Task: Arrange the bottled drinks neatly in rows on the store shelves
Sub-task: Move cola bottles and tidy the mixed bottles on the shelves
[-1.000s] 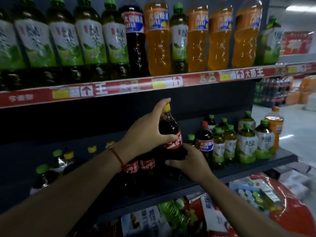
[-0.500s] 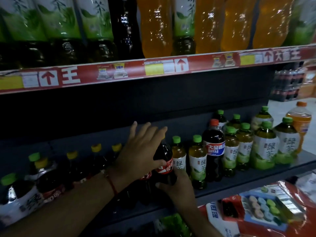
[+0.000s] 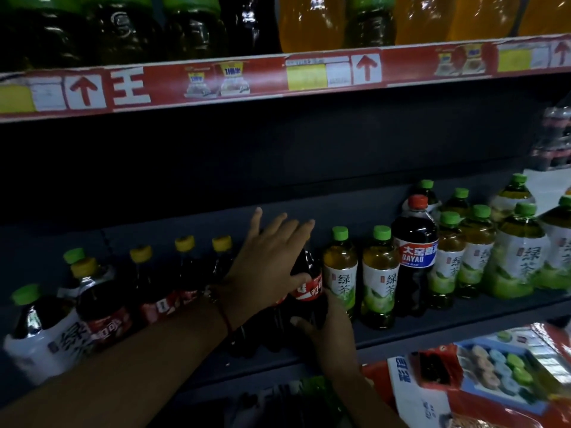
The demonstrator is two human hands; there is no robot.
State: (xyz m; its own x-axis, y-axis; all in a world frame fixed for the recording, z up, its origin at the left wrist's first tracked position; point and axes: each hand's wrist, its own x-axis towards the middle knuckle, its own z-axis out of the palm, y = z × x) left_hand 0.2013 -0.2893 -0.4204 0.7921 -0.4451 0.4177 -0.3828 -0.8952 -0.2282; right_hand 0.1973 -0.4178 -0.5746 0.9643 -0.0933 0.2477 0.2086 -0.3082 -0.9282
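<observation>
Cola bottle, dark plastic with red label [image 3: 309,288], sits mid-shelf: left hand [image 3: 265,273] fingers spread flat over its top, right hand [image 3: 327,332] cups its base. Nudge it toward 12 o'clock, snug beside the green-tea bottle [image 3: 340,273] at 3.

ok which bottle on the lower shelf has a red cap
The tall dark DAYAO bottle with the blue label, right of the two hands. Its neighbours wear green caps; the colas have yellow.

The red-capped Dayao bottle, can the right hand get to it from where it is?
Probably yes. The right hand is low on the cola bottle; two green tea bottles stand before the Dayao bottle, whose front looks open.
</observation>
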